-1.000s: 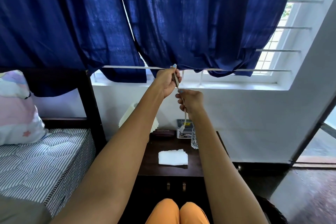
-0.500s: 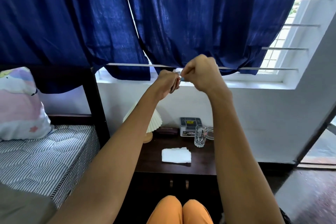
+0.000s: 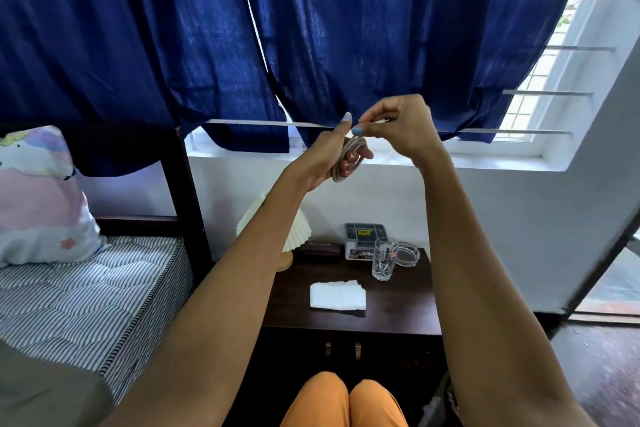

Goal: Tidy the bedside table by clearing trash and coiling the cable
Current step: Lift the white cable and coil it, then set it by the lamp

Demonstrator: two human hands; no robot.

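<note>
While the left hand [image 3: 332, 156] curls its fingers [image 3: 349, 163] through a coil of pale cable [image 3: 348, 158], the loops sit wound round those fingers, with the thumb raised straight beside them. Immediately right of it, the right hand [image 3: 398, 128] pinches the free end of the cable between thumb and forefinger, the remaining fingers curled in above; the two hands almost touch, thumb tip to thumb tip. Both hands are raised well above the furniture, in front of the lower hem of the dark blue curtains [image 3: 311, 28] and the white window sill [image 3: 450, 156]. Below and beyond the forearms stands the dark wooden bedside table [image 3: 398, 315]. On its near centre lies a folded white tissue [image 3: 337, 295]. Farther back and to the right stands an upright clear drinking glass [image 3: 384, 258], with a clear glass ashtray [image 3: 407, 253] just beside it on the right. Behind the glass, against the wall, sits a small grey box with a yellow label [image 3: 363, 236]; a dark flat case [image 3: 320, 248] lies to its left. At the far left corner stands a lamp with a pleated cream shade [image 3: 273, 218], partly hidden by the left forearm. Left of the table is a bed with a striped mattress [image 3: 86, 288] and a pastel pillow [image 3: 38, 194]. Orange-clad knees [image 3: 343, 402] show at the near edge.
</note>
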